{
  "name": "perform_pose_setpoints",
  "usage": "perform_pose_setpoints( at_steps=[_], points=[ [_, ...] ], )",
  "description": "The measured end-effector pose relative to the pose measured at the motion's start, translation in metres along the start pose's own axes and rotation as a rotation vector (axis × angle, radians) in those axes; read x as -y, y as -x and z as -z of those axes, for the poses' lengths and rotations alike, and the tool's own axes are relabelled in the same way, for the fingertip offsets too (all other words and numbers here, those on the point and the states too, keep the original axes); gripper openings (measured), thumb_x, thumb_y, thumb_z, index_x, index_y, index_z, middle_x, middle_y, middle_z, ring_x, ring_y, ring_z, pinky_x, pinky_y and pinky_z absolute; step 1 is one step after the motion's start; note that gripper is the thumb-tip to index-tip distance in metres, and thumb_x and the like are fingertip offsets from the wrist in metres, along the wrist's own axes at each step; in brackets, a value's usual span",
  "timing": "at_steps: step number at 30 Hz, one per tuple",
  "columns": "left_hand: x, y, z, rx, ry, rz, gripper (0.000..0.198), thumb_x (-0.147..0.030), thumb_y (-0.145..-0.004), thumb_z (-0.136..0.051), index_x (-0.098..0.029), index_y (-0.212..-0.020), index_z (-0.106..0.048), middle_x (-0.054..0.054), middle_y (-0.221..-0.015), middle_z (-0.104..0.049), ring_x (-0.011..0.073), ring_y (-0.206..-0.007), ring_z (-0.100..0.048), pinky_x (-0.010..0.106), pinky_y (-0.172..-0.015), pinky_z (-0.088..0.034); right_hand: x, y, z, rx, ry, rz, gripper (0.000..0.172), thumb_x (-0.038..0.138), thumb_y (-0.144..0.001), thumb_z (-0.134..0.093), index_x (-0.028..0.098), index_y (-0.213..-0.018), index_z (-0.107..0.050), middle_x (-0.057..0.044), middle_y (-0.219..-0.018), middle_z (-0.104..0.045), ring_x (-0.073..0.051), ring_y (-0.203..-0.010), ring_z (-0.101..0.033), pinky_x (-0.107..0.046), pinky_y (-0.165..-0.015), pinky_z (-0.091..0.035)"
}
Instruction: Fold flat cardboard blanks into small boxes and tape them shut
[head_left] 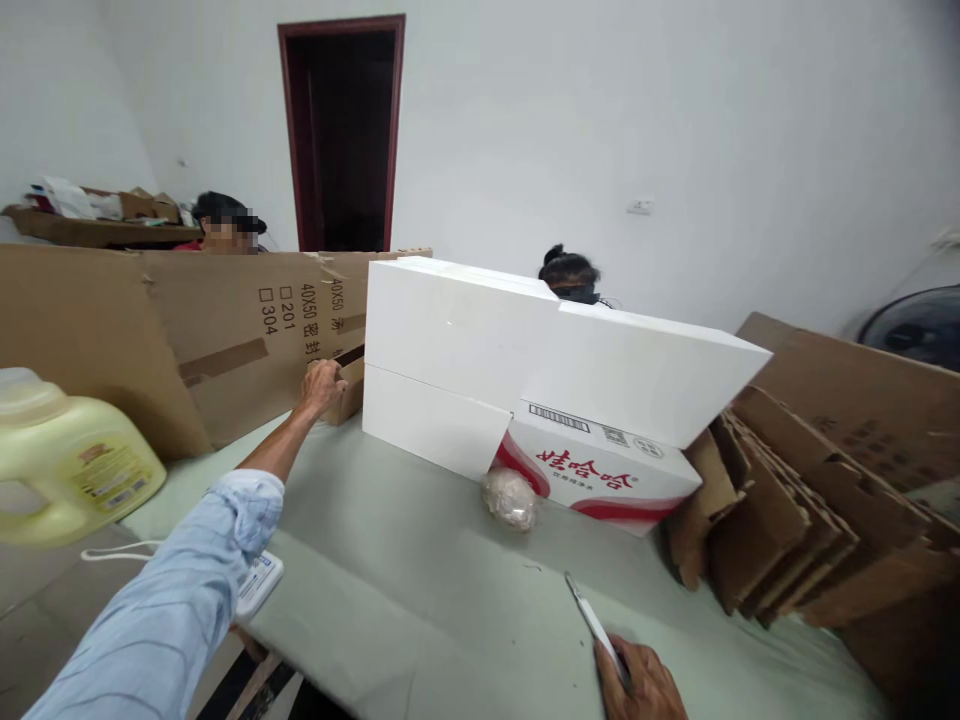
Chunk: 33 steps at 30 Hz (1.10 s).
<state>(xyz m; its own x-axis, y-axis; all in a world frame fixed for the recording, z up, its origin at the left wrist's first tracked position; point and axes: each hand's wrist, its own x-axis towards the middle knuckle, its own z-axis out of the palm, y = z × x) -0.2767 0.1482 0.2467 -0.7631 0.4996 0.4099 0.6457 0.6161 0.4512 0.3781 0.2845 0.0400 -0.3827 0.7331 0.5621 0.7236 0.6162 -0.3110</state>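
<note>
My left hand point(322, 385) reaches forward to the left end of a small brown cardboard box point(348, 396). Its fingers are curled at the box's edge, and what they grip, if anything, is hidden. Near the front of the table my right hand point(641, 680) is closed round a slim scalpel-like knife point(595, 622), its thin tip pointing away from me. Beyond it, a crumpled ball of clear tape or plastic point(511, 498) sits against a white and red printed carton point(600, 465). Large plain white boxes point(450, 330) rise behind and above that carton.
Tall brown cardboard point(232, 340) borders the left; folded cardboard sheets point(787, 520) lean at the right. A yellow jug point(82, 460) and a white device point(259, 585) lie on the left of the green-covered table point(420, 580). Two people point(229, 222) are partly visible behind the boxes.
</note>
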Motion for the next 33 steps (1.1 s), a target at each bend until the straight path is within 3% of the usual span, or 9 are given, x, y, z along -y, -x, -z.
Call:
perform_pose_setpoints(
  at_steps=[5,10,12,15,18,21,24,30,33],
  points=[
    [0.004,0.072,0.035,-0.120,-0.037,0.139,0.031,-0.034,-0.097,-0.072,-0.015,-0.122,-0.073,0.015,-0.123,-0.074,0.0349,-0.118,-0.070,0.052,-0.101,-0.058,0.011,-0.002,0.001,0.003,0.010,-0.005,0.053,0.058,-0.110,-0.039,0.020,-0.101,-0.076,-0.011,-0.093,-0.073,-0.029,-0.090,-0.069,-0.041,-0.085,-0.051],
    [0.005,0.178,0.067,-0.227,0.013,0.176,0.035,-0.045,-0.090,-0.062,-0.019,-0.111,-0.073,0.015,-0.114,-0.075,0.0384,-0.113,-0.070,0.052,-0.100,-0.058,0.030,-0.001,0.011,0.048,0.025,-0.084,0.045,0.045,-0.111,-0.041,0.018,-0.098,-0.075,-0.013,-0.095,-0.072,-0.028,-0.093,-0.063,-0.039,-0.086,-0.046],
    [0.005,0.220,0.076,-0.249,0.049,0.168,0.035,-0.047,-0.086,-0.060,-0.020,-0.108,-0.070,0.014,-0.111,-0.075,0.0407,-0.113,-0.070,0.057,-0.101,-0.057,0.034,0.002,0.015,0.061,0.051,-0.114,0.038,0.039,-0.110,-0.045,0.018,-0.099,-0.074,-0.012,-0.095,-0.071,-0.027,-0.093,-0.061,-0.037,-0.085,-0.044],
    [0.004,0.274,0.084,-0.318,0.167,0.039,0.031,-0.056,-0.086,-0.063,-0.029,-0.102,-0.066,0.006,-0.104,-0.072,0.0396,-0.107,-0.071,0.058,-0.097,-0.059,0.033,0.009,0.022,0.054,0.084,-0.175,0.030,0.031,-0.108,-0.048,0.018,-0.098,-0.074,-0.010,-0.095,-0.069,-0.025,-0.092,-0.058,-0.036,-0.085,-0.042],
    [0.000,0.314,0.087,-0.242,0.361,-0.195,0.019,-0.051,-0.090,-0.066,-0.036,-0.102,-0.064,-0.001,-0.097,-0.069,0.0305,-0.084,-0.071,0.050,-0.084,-0.060,0.029,0.013,0.031,0.023,0.081,-0.234,0.026,0.028,-0.107,-0.051,0.018,-0.096,-0.072,-0.010,-0.095,-0.067,-0.025,-0.093,-0.056,-0.036,-0.085,-0.040],
    [-0.014,0.334,0.090,-0.125,0.538,-0.429,0.013,-0.040,-0.089,-0.070,-0.036,-0.101,-0.067,-0.002,-0.092,-0.070,0.0255,-0.077,-0.070,0.042,-0.077,-0.059,0.027,0.014,0.042,-0.004,0.026,-0.261,0.027,0.030,-0.106,-0.050,0.017,-0.099,-0.073,-0.011,-0.096,-0.065,-0.026,-0.095,-0.055,-0.038,-0.088,-0.041],
    [-0.031,0.338,0.093,0.025,0.621,-0.565,0.007,-0.028,-0.090,-0.068,-0.031,-0.096,-0.070,0.001,-0.095,-0.073,0.0228,-0.083,-0.072,0.035,-0.073,-0.058,0.033,0.012,0.049,-0.017,-0.078,-0.250,0.034,0.039,-0.106,-0.049,0.016,-0.113,-0.073,-0.015,-0.105,-0.067,-0.030,-0.103,-0.057,-0.044,-0.095,-0.045],
    [-0.044,0.324,0.097,0.274,0.657,-0.588,0.006,-0.024,-0.087,-0.062,-0.024,-0.082,-0.065,0.003,-0.091,-0.069,0.0193,-0.080,-0.065,0.030,-0.075,-0.055,0.080,0.013,0.068,0.115,-0.440,-0.163,0.054,0.057,-0.107,-0.052,0.023,-0.148,-0.060,-0.015,-0.143,-0.067,-0.028,-0.119,-0.068,-0.041,-0.092,-0.059],
    [-0.045,0.315,0.100,0.346,0.670,-0.592,0.006,-0.024,-0.085,-0.061,-0.024,-0.079,-0.063,0.003,-0.091,-0.069,0.0203,-0.086,-0.065,0.032,-0.082,-0.055,0.112,0.012,0.084,0.264,-0.747,-0.134,0.072,0.060,-0.099,-0.068,0.029,-0.162,-0.049,-0.014,-0.164,-0.056,-0.033,-0.141,-0.062,-0.047,-0.106,-0.057]
  ],
)
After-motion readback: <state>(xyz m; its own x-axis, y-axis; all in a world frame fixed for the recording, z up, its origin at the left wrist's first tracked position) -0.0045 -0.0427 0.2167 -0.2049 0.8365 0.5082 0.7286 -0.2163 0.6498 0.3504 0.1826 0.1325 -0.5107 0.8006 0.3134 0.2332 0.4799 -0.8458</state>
